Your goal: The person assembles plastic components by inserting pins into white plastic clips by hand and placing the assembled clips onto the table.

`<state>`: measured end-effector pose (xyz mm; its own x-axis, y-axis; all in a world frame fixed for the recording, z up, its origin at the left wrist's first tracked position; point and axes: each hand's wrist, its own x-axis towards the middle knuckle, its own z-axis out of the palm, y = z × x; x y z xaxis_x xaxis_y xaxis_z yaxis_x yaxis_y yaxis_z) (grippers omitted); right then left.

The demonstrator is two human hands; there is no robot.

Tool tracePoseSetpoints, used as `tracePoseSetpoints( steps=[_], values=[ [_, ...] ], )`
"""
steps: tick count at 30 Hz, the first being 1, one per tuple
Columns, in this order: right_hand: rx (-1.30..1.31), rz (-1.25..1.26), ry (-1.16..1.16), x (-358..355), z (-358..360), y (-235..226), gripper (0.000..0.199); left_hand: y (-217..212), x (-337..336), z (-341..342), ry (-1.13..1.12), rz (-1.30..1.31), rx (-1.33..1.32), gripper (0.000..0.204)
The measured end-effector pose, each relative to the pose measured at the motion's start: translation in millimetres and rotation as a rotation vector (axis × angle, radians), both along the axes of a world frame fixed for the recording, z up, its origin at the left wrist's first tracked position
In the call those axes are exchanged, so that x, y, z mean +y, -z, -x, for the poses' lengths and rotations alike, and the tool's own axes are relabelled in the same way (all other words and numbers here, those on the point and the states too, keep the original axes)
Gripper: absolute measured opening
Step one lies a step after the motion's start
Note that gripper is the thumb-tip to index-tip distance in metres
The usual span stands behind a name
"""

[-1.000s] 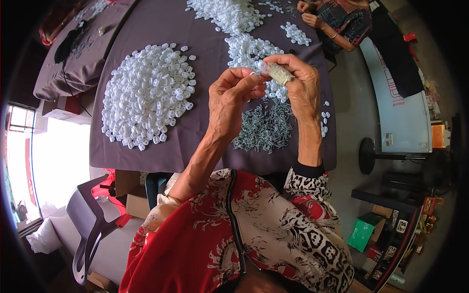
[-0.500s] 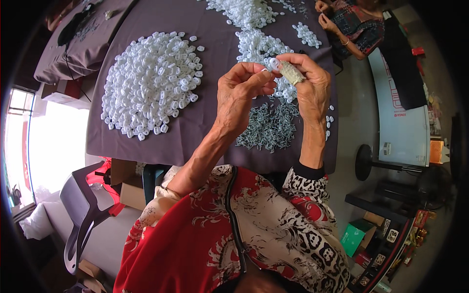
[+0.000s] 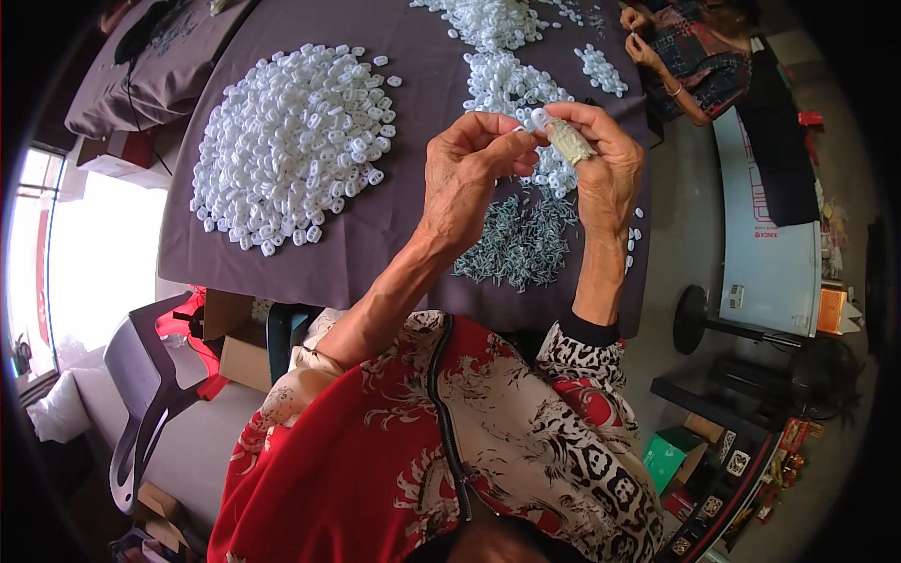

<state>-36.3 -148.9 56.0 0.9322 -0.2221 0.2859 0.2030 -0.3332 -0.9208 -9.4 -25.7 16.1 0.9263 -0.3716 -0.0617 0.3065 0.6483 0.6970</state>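
My left hand (image 3: 469, 174) and my right hand (image 3: 605, 159) are raised together above a table under a dark cloth (image 3: 413, 66). Their fingertips pinch one small white plastic piece (image 3: 540, 119) between them. My right index finger wears a pale wrap (image 3: 570, 141). Directly below the hands lies a heap of small grey metal pins (image 3: 521, 239). A big pile of white plastic pieces (image 3: 296, 141) sits to the left, and a second white pile (image 3: 511, 84) lies just beyond my hands.
Another person (image 3: 699, 61) works with both hands at the far right corner of the table beside a small white pile (image 3: 601, 70). A grey chair (image 3: 141, 375) stands at the lower left. A white panel (image 3: 770, 244) and shelves are on the right.
Both hands stayed together on the small white piece. The view shifted a little, so the table and piles sit slightly higher in the picture.
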Motion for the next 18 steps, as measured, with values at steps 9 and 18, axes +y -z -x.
tracePoseSetpoints(
  steps=[9,18],
  values=[
    [-0.017,-0.123,0.026,0.9,-2.9,2.5,0.02,-0.2,1.6,-2.8,-0.014,-0.034,-0.007,0.011],
    [-0.013,-0.058,0.043,7.1,-5.6,4.8,0.018,2.9,2.5,-4.8,-0.035,-0.01,-0.032,0.011]
  ],
)
